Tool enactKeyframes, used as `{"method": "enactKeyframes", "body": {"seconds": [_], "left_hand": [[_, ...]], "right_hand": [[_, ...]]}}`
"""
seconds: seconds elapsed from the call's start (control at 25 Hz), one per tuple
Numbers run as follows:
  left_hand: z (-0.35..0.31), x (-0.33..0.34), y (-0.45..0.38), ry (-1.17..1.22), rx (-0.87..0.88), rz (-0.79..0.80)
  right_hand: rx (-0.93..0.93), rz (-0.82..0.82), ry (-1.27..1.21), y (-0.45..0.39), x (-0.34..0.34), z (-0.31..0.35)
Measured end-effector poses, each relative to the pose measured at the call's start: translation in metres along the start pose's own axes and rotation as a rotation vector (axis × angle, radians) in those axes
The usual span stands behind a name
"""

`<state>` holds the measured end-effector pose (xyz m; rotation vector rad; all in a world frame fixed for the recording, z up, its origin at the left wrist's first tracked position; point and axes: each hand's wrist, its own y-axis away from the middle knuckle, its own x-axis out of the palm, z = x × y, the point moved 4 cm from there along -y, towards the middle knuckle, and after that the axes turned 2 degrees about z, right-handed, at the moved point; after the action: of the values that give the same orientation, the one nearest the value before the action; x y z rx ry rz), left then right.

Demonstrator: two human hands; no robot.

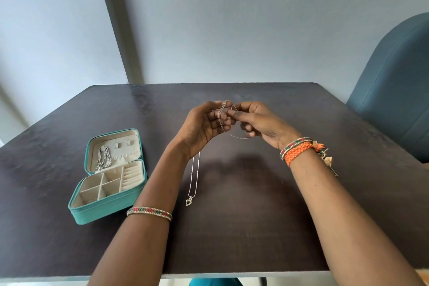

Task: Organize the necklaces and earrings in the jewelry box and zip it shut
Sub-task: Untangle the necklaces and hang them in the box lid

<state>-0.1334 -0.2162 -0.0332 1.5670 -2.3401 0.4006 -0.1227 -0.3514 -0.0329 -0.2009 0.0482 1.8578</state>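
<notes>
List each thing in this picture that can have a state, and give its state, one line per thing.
Jewelry box: unzipped, lid open and leaning back.
Chunky chain: hanging inside the lid.
Square compartments: look empty.
Thin necklace: held up, heart pendant dangling.
Left hand: fingers pinching the thin necklace.
Right hand: fingers pinching the same chain near its top.
Table: dark, bearing the box.
</notes>
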Motion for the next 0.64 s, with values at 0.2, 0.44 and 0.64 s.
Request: {"method": "enactKeyframes", "body": {"seconds": [0.2,0.44,0.64], "left_hand": [[0.001,-0.004,0.002,-0.161,-0.050,-0.089],[-0.006,0.000,0.007,0.268,-0.038,0.120],[-0.006,-0.008,0.007,0.406,0.048,0.070]], "right_hand": [[0.002,-0.145,-0.083,-0.004,-0.009,-0.005],[0.038,-0.115,0.012,-0.002,-0.003,-0.006],[-0.021,0.040,0.155,-0.002,0.009,0.001]]}}
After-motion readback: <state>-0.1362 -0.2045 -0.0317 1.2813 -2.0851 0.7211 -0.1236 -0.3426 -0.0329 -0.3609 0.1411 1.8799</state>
